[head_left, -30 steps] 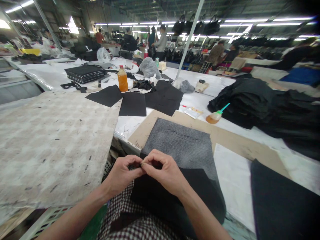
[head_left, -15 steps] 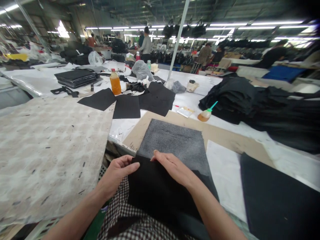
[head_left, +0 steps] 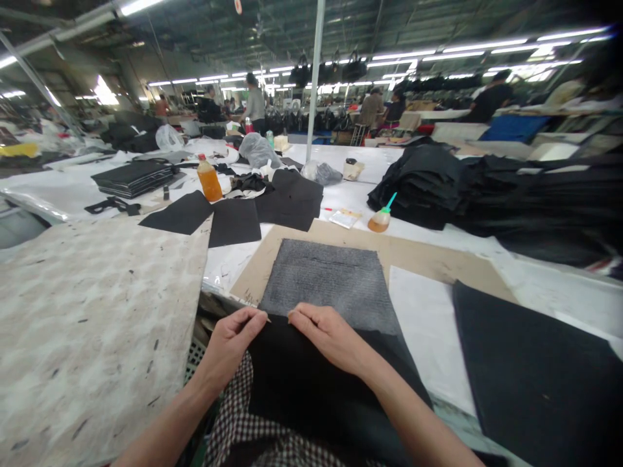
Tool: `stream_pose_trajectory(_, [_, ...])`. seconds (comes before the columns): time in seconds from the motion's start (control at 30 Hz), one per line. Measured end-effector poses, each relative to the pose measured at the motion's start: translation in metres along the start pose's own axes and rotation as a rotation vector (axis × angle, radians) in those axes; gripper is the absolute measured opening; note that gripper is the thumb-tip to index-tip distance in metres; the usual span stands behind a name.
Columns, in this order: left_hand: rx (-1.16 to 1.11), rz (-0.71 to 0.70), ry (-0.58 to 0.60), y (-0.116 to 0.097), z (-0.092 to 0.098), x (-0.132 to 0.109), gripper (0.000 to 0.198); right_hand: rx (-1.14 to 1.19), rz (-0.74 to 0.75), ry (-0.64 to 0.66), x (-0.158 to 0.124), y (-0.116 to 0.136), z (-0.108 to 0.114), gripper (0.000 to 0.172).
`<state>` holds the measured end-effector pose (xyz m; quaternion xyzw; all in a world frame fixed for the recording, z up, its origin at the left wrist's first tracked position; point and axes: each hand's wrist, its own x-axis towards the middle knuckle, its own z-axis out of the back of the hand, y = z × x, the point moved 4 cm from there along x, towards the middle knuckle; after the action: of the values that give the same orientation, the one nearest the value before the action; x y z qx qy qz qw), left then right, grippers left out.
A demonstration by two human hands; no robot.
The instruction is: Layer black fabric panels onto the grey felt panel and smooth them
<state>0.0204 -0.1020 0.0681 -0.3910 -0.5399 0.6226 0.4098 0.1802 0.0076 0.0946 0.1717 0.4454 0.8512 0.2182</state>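
My left hand [head_left: 238, 340] pinches the upper left corner of a black fabric panel [head_left: 311, 383] between thumb and fingers. A short way to the right, my right hand [head_left: 324, 334] grips the same top edge, thumb on top. The panel hangs down toward my lap over a checked garment [head_left: 238, 395]. Just beyond my fingers lies a grey, ribbed-looking sheet [head_left: 331, 275], partly under the panel. Beneath that is a tan board [head_left: 428, 259] on the white table.
To the left is a stained pale board [head_left: 97, 311]. Black panels [head_left: 234, 222] and a bottle of orange liquid [head_left: 209, 178] lie ahead. A small squeeze bottle [head_left: 379, 220] stands before black fabric piles [head_left: 423, 185]. A dark panel [head_left: 535, 370] lies right. Several people work farther back.
My right hand has moved from lying over the panel to pinching its top edge. The left fingers have closed on the corner. The view has shifted slightly right and up.
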Motion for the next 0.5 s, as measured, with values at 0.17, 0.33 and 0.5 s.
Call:
stream_pose_trajectory(0.17, [0.34, -0.282, 0.012, -0.027, -0.007, -0.008, 0.032, -0.14, 0.088, 0.06, -0.003, 0.028, -0.006, 0.042])
stream_pose_trajectory(0.33, [0.554, -0.469, -0.047, -0.048, -0.01, -0.015, 0.032, -0.112, 0.143, 0.048, -0.012, 0.039, -0.009, 0.038])
stream_pose_trajectory(0.5, [0.568, -0.652, -0.095, -0.068, -0.021, -0.024, 0.029, -0.105, 0.156, 0.029, -0.024, 0.04, -0.001, 0.041])
